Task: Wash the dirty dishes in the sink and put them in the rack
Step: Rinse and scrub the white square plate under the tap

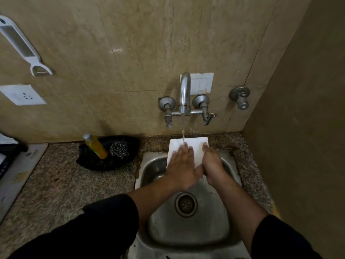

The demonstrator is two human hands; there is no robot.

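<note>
Fingers of my left hand (182, 163) lie straight and slightly spread, pressed flat on the face of the plate (197, 146). Those of my right hand (211, 163) are curled round its 3 o'clock edge and grip it.

The plate is white and rectangular. It stands tilted over the 12 o'clock end of the sink (205, 225), under the water (183, 135) that runs from the tap (184, 90).

I judge it stiff and rather light, but breakable if it is ceramic; I cannot tell the material. Wet and maybe soapy, it will be slippery, so a flat palm alone will not hold it. It is better to take it by two opposite edges, with the thumbs on the face.

Counted: one plate, and no other dish shows in the sink. On the worktop at 10 o'clock stands one black bowl (97, 165) with one yellow bottle (96, 146) and one steel scourer (119, 150). No rack is in view.
</note>
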